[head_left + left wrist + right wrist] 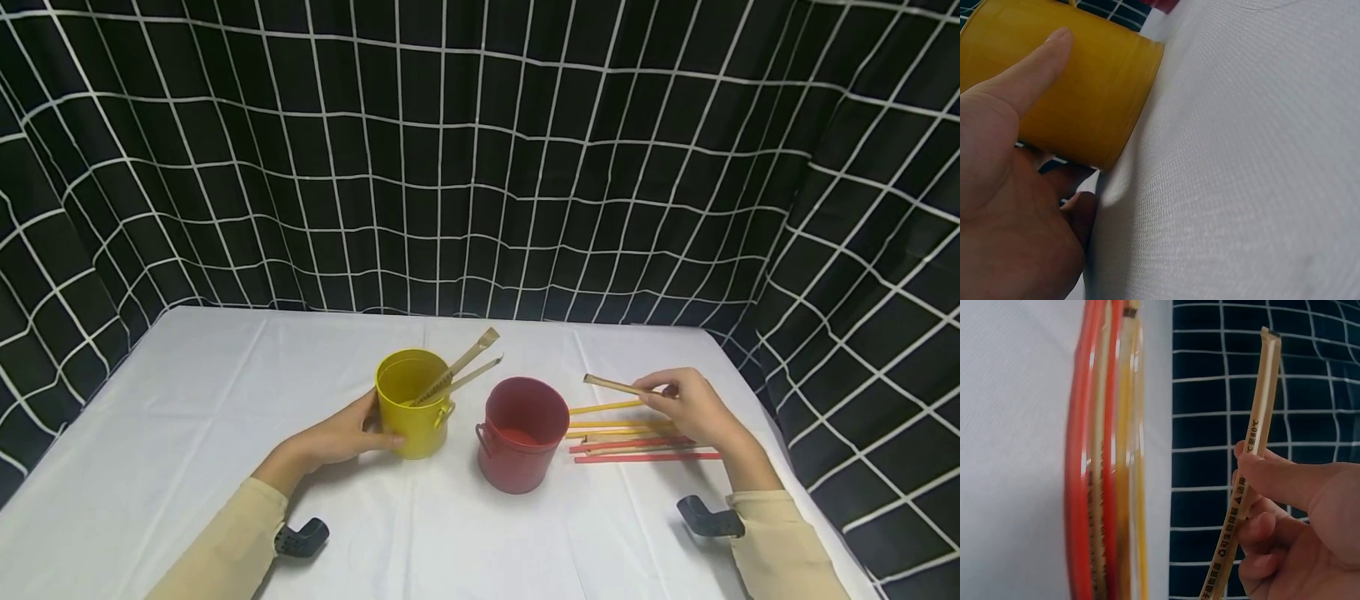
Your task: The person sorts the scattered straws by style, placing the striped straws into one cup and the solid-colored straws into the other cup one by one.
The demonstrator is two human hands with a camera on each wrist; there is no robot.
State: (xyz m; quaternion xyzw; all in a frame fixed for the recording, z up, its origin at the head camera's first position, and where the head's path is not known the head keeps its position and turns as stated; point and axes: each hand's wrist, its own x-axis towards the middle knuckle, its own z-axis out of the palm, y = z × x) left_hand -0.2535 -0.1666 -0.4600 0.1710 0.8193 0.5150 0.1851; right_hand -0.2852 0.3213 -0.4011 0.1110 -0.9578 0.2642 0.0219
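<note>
My left hand [333, 437] grips the side of a small yellow bucket [411, 427], thumb across its front and fingers behind, as the left wrist view shows. Two paper-wrapped straws [471, 352] lean in the bucket and stick out over its right rim. On the right, my right hand [696, 407] pinches another paper-wrapped straw [1265, 394], printed with dark lettering, between thumb and fingers. It is held above a group of straws on the table: red straws [648, 457], yellow straws [611, 407] and more wrapped straws [1100, 506] among them.
A red bucket [516, 471] with a wire handle stands upright between the yellow bucket and the loose straws. White cloth [420, 542] covers the table. Black curtain [480, 150] with a white grid hangs behind and at both sides.
</note>
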